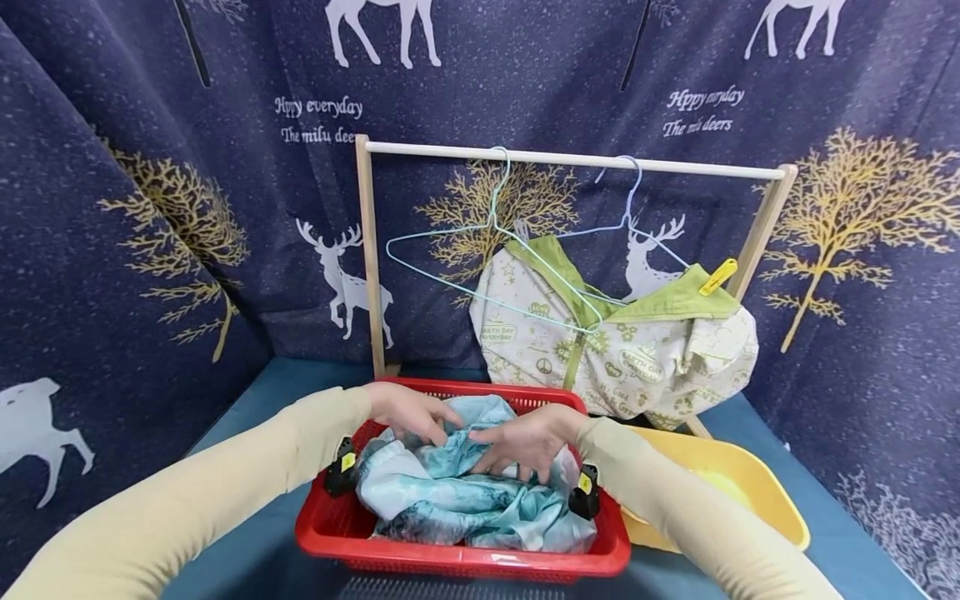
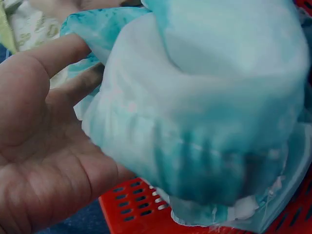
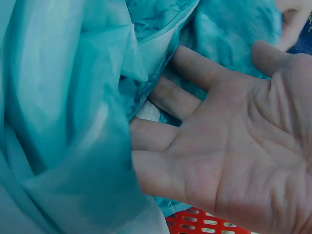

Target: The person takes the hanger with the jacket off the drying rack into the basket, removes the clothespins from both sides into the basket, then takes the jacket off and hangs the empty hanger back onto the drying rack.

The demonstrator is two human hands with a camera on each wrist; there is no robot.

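Note:
A crumpled teal and white garment of thin, shiny cloth fills much of a red plastic basket. My left hand reaches over the basket's far left part, its fingers at the cloth. From the other side my right hand touches the pile, fingers spread and pointing down. In the left wrist view, a gathered edge of the garment bulges in front of the left fingertips and hides them. The right wrist view has an open palm, fingertips tucked behind folds of the cloth.
Behind the basket stands a rack with a white rail. On it hang an unladen mint hanger and a blue hanger bearing a white and green printed garment with a yellow clothespin. A yellow basin sits at right.

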